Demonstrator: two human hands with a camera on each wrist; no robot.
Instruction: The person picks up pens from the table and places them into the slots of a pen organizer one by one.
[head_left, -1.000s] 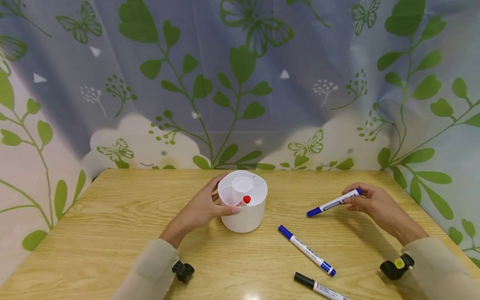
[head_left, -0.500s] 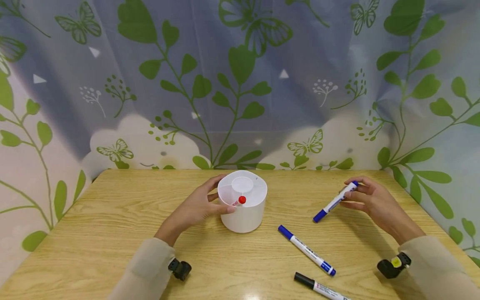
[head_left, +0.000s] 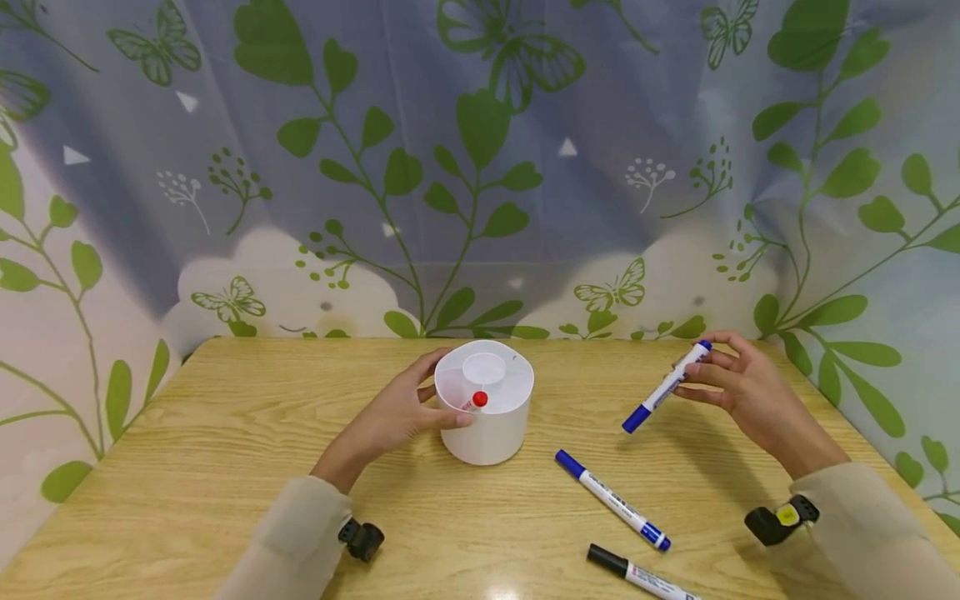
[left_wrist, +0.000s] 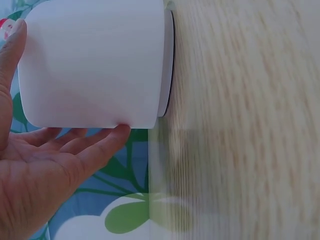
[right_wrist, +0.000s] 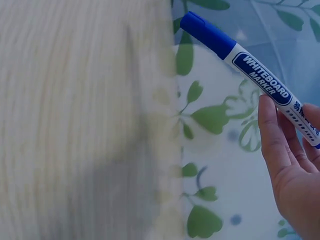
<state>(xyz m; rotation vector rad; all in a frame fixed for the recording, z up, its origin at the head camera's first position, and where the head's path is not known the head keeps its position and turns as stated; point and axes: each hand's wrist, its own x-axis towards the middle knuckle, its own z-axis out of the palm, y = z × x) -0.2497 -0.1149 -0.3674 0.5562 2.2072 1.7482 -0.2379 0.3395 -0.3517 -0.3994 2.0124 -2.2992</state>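
A white round pen holder [head_left: 487, 437] with inner compartments stands upright on the table. My left hand [head_left: 393, 408] grips its left side, thumb over the near rim and fingers round the far side; the left wrist view shows the fingertips touching the white wall [left_wrist: 95, 65]. A red-capped marker [head_left: 478, 401] leans inside the holder by the thumb, its lower part hidden. To the right, my right hand [head_left: 750, 392] pinches a blue whiteboard marker [head_left: 666, 387] in the air, tilted with its blue cap pointing down and left. The right wrist view shows the marker's label [right_wrist: 262, 77] plainly.
On the wooden table [head_left: 247, 467], another blue marker [head_left: 615, 502] lies at a slant right of the holder. Nearer the front lies a black-capped marker [head_left: 637, 575], cut off by the frame edge. A leaf-patterned curtain [head_left: 360, 208] hangs behind the table.
My right hand has lifted the blue whiteboard marker and turned it steeper, cap end downward. The red-capped marker has shifted slightly left in the holder. My left hand keeps its hold.
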